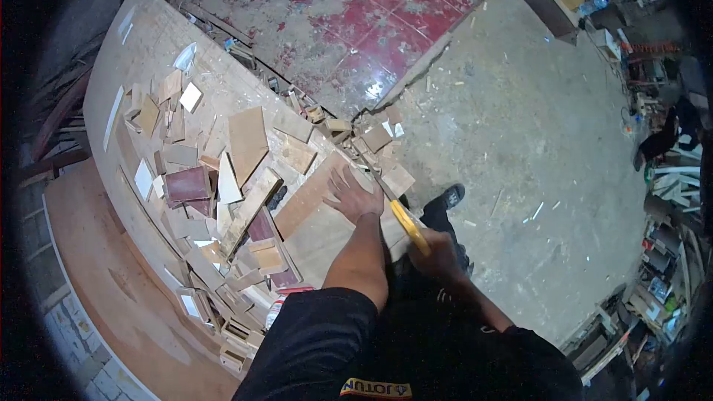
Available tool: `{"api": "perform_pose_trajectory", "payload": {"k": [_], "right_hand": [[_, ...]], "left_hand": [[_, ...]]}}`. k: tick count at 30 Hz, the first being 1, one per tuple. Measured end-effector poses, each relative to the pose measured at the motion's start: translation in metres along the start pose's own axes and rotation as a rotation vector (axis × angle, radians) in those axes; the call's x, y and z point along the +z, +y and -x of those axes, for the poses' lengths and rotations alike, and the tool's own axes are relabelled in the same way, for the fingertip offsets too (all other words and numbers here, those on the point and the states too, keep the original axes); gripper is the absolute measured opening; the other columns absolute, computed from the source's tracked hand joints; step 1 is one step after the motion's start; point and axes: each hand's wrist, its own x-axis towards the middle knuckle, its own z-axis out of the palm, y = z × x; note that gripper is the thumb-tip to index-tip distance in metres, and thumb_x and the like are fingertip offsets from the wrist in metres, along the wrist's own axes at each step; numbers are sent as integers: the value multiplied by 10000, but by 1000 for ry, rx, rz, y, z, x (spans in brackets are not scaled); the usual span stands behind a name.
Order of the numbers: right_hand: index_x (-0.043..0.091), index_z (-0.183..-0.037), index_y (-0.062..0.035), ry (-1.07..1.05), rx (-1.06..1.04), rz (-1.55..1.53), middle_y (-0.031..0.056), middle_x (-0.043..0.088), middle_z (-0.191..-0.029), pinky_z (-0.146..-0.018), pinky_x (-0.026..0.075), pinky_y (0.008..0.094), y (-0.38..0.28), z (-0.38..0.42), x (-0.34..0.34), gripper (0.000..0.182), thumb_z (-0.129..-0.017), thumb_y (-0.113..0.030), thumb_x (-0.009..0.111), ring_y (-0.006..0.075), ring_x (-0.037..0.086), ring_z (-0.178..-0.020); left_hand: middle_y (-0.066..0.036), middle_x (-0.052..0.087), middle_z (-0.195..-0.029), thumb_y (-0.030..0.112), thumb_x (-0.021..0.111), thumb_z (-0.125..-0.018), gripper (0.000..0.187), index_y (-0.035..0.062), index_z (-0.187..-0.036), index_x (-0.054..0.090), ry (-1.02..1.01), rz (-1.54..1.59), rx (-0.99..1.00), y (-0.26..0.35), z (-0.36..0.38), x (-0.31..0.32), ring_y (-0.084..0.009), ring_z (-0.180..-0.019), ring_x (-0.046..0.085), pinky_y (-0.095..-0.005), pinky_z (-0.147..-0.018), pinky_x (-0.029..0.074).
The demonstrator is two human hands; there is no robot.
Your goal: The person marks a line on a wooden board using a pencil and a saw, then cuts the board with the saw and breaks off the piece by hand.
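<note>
My left hand (352, 194) lies flat with its fingers spread, pressing on a brown board (306, 204) over a paler wood panel (319, 236). In my right hand (437, 258) is a hand saw (407, 223) with a yellow handle, the fingers wrapped around its near end. Its thin dark blade points away from me and crosses the right edge of the board, just beside my left hand. Whether the teeth are in the wood cannot be made out.
Many wood offcuts (247, 145) lie piled on the large panel (111, 52) at left. A red tiled patch (349, 7) lies ahead, bare concrete floor (520, 148) to the right. Clutter and wood scraps (672, 186) line the right side, where a dark-clothed person (672, 134) partly shows.
</note>
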Motion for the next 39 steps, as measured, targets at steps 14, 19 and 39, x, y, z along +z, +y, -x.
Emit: {"api": "perform_pose_trajectory", "payload": {"k": [14,19,39], "right_hand": [[597,-745,-34,-126,340,118,192,616,-661,-577,503,477,-17,9,-22,140,-792,-149,661,382,651,-620],[593,-747,-38,-61,180,212,192,614,-657,-555,497,466,-21,36,-31,134,-790,-142,665,375,652,-618],[594,-736,-41,-14,40,112,170,611,-648,-540,504,433,14,6,-5,125,-782,-135,664,348,645,-582]], "left_hand": [[-154,211,-1614,498,642,-817,859,149,-1520,294,55,91,24,8,-1,-6,-353,-1488,180,-665,-1161,49],[-149,207,-1610,500,659,-806,864,163,-1516,298,62,68,13,7,1,-6,-348,-1483,188,-667,-1159,55],[-137,147,-1641,598,558,-836,857,165,-1531,305,30,29,23,3,0,-2,-341,-1499,156,-669,-1162,0]]}}
